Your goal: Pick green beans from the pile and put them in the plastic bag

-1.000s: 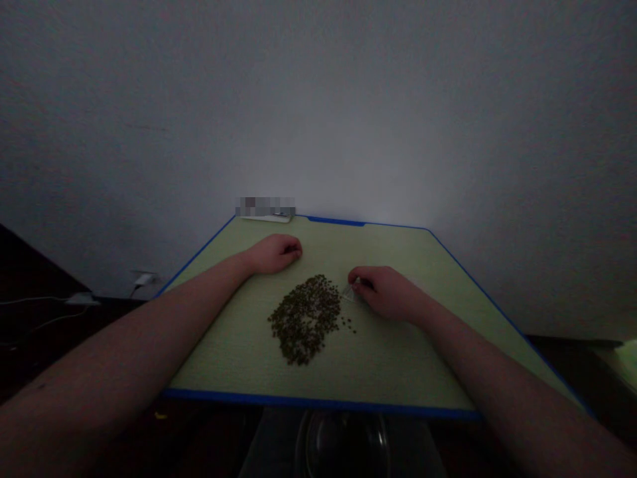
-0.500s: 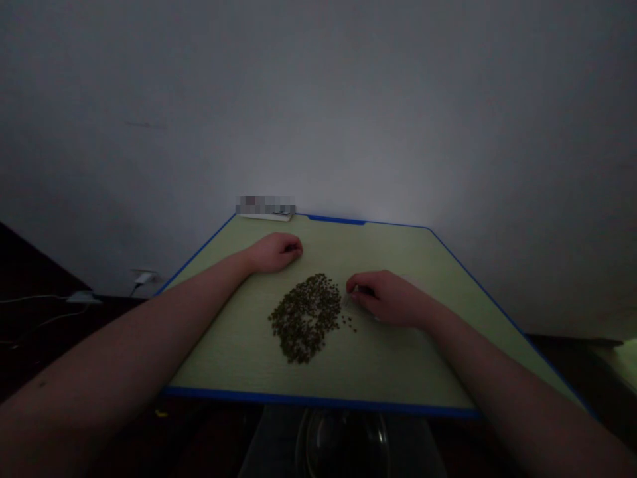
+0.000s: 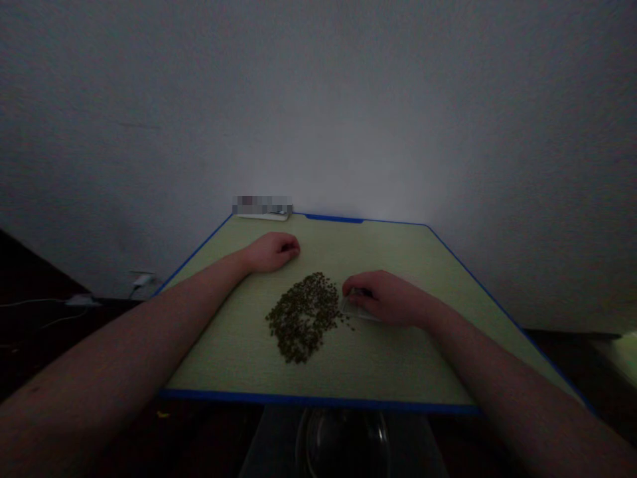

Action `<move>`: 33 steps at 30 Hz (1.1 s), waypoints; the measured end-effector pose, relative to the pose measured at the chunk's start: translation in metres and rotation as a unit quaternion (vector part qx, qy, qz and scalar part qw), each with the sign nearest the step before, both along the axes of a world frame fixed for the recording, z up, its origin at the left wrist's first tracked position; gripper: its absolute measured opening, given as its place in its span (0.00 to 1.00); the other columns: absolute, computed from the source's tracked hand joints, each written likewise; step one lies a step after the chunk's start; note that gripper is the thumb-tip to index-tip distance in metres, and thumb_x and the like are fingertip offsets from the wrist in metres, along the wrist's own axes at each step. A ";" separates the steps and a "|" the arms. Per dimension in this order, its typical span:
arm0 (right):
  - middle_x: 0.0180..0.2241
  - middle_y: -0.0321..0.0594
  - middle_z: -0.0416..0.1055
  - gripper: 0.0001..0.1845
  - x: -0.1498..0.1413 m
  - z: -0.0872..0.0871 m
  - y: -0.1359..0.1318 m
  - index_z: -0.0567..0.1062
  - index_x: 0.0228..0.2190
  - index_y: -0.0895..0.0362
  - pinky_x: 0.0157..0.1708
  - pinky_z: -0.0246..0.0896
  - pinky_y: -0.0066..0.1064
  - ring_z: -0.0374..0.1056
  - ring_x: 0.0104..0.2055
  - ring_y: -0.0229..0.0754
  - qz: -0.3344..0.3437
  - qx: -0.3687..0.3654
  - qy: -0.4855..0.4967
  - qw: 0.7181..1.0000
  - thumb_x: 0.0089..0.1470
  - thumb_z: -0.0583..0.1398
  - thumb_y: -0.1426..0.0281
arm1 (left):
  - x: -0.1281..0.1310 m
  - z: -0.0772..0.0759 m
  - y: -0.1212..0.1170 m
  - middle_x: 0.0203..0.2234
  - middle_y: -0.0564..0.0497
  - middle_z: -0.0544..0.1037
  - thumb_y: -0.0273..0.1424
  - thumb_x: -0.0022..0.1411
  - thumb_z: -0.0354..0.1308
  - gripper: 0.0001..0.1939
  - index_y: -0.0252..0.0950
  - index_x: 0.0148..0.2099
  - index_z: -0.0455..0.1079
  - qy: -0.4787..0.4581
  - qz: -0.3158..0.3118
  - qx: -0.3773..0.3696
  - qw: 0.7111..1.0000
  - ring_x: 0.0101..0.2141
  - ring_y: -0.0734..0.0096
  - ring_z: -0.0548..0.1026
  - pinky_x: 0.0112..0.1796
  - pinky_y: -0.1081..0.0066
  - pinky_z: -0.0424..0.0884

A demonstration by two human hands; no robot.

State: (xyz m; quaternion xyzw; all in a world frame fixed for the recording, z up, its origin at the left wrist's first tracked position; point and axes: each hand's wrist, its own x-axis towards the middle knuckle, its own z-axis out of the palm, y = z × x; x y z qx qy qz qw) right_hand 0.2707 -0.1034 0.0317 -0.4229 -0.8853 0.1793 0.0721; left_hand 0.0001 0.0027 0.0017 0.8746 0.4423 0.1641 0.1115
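Beans [image 3: 303, 317] sit in a loose dark-green heap at the centre of the frame, on your pale green worktop [image 3: 398, 358] with its blue edging. Only the head view is on offer, and it is dim, so take the small details with care.

Your left hand [image 3: 271, 252] rests on the worktop just above and left of the heap, fingers curled into a loose fist, apart from the beans and, as far as can be seen, holding nothing. Your right hand [image 3: 381, 297] lies right of the heap, knuckles up, fingers bent around a small clear container [image 3: 354, 309] (its shape is hard to make out; it could be a little cup or scoop). Its lip sits at the right fringe of the pile, where a few stray beans [image 3: 348, 323] lie apart from the rest.

My judgement is that the step in hand is gathering beans into that clear piece. To do it well, keep its lip flat on the worktop and pointed into the heap, and move slowly so the beans ride in rather than scatter. Your left hand could serve as a backstop on the far side of the pile.

At the upper left corner of the worktop lies a white object [image 3: 263, 214] against the wall. Below the near blue edge, bottom centre, a clear bowl [image 3: 343, 441] shows dimly.
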 end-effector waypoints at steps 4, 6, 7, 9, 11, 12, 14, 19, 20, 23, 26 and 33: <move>0.25 0.36 0.70 0.09 0.004 0.002 -0.003 0.74 0.35 0.56 0.26 0.50 0.27 0.61 0.25 0.35 -0.008 -0.015 -0.014 1.000 0.53 0.54 0.71 | 0.000 0.001 0.000 0.24 0.52 0.72 0.37 0.57 0.48 0.14 0.34 0.35 0.70 0.000 -0.001 0.001 1.000 0.25 0.74 0.66 0.28 0.74 0.59; 0.26 0.36 0.70 0.09 0.003 0.003 -0.004 0.74 0.35 0.56 0.26 0.50 0.27 0.61 0.25 0.35 -0.007 -0.019 -0.013 1.000 0.53 0.54 0.71 | 0.000 0.001 0.000 0.24 0.52 0.72 0.37 0.57 0.48 0.13 0.34 0.35 0.70 -0.004 -0.001 -0.001 1.000 0.25 0.74 0.66 0.28 0.74 0.59; 0.26 0.36 0.70 0.09 0.003 0.002 -0.004 0.74 0.35 0.56 0.27 0.50 0.27 0.61 0.25 0.35 -0.006 -0.021 -0.010 1.000 0.53 0.54 0.71 | 0.000 0.001 0.000 0.24 0.52 0.72 0.37 0.57 0.48 0.13 0.34 0.35 0.70 -0.005 -0.002 -0.002 1.000 0.25 0.74 0.66 0.28 0.74 0.59; 0.26 0.36 0.71 0.09 0.001 0.002 -0.005 0.74 0.35 0.56 0.27 0.50 0.27 0.61 0.26 0.35 -0.006 -0.018 -0.006 1.000 0.53 0.54 0.71 | 0.000 0.001 0.000 0.24 0.52 0.72 0.37 0.57 0.48 0.13 0.34 0.35 0.70 -0.006 -0.003 -0.004 1.000 0.25 0.74 0.66 0.27 0.74 0.59; 0.26 0.36 0.71 0.09 -0.001 0.000 -0.005 0.73 0.35 0.55 0.27 0.50 0.27 0.61 0.26 0.35 -0.013 -0.012 -0.004 1.000 0.53 0.54 0.71 | 0.000 0.000 0.000 0.24 0.52 0.72 0.37 0.57 0.48 0.14 0.34 0.35 0.70 -0.005 -0.001 -0.005 1.000 0.25 0.74 0.66 0.27 0.74 0.59; 0.25 0.36 0.71 0.09 -0.002 0.000 -0.006 0.73 0.35 0.55 0.27 0.50 0.27 0.61 0.26 0.35 -0.019 -0.008 -0.003 1.000 0.53 0.54 0.70 | 0.000 0.000 0.000 0.24 0.52 0.72 0.37 0.57 0.48 0.14 0.34 0.35 0.70 -0.005 0.001 -0.005 1.000 0.25 0.74 0.66 0.27 0.74 0.59; 0.25 0.36 0.71 0.09 -0.003 -0.001 -0.006 0.73 0.35 0.55 0.26 0.49 0.27 0.61 0.25 0.35 -0.032 0.001 -0.001 1.000 0.54 0.54 0.70 | 0.000 -0.001 0.000 0.24 0.52 0.72 0.37 0.57 0.48 0.14 0.34 0.35 0.70 -0.006 0.002 -0.003 1.000 0.25 0.74 0.66 0.28 0.73 0.59; 0.27 0.37 0.71 0.09 -0.007 -0.003 -0.005 0.74 0.36 0.56 0.28 0.50 0.27 0.61 0.26 0.35 -0.024 0.012 0.014 1.000 0.54 0.54 0.71 | -0.001 -0.001 0.001 0.24 0.52 0.72 0.38 0.57 0.48 0.14 0.34 0.35 0.70 -0.005 -0.002 0.005 1.000 0.25 0.74 0.67 0.28 0.73 0.59; 0.27 0.37 0.72 0.10 -0.008 -0.003 -0.004 0.74 0.36 0.56 0.28 0.51 0.27 0.61 0.27 0.35 -0.013 0.012 0.018 1.000 0.54 0.54 0.71 | 0.000 -0.001 0.001 0.24 0.52 0.72 0.37 0.57 0.48 0.14 0.34 0.35 0.70 -0.004 -0.003 0.005 1.000 0.25 0.74 0.67 0.28 0.73 0.59; 0.30 0.38 0.72 0.10 -0.009 -0.003 -0.002 0.74 0.37 0.56 0.30 0.52 0.27 0.63 0.30 0.37 0.018 0.004 0.024 1.000 0.54 0.54 0.72 | 0.000 -0.001 0.001 0.24 0.52 0.72 0.37 0.57 0.48 0.14 0.34 0.35 0.70 -0.005 -0.004 0.007 1.000 0.25 0.74 0.67 0.27 0.73 0.59; 0.32 0.38 0.73 0.11 -0.009 -0.002 -0.001 0.74 0.37 0.56 0.32 0.53 0.28 0.64 0.32 0.37 0.048 -0.009 0.023 0.999 0.55 0.53 0.73 | 0.000 0.000 0.000 0.24 0.52 0.72 0.37 0.57 0.49 0.14 0.34 0.35 0.70 -0.004 -0.002 0.006 1.000 0.25 0.74 0.67 0.27 0.73 0.59; 0.34 0.39 0.74 0.12 -0.004 0.001 -0.006 0.75 0.38 0.55 0.35 0.54 0.29 0.65 0.34 0.39 0.086 -0.027 0.020 0.996 0.54 0.54 0.73 | 0.001 0.001 -0.001 0.24 0.52 0.72 0.38 0.57 0.48 0.14 0.34 0.35 0.70 0.003 0.003 0.000 1.000 0.25 0.73 0.66 0.28 0.73 0.59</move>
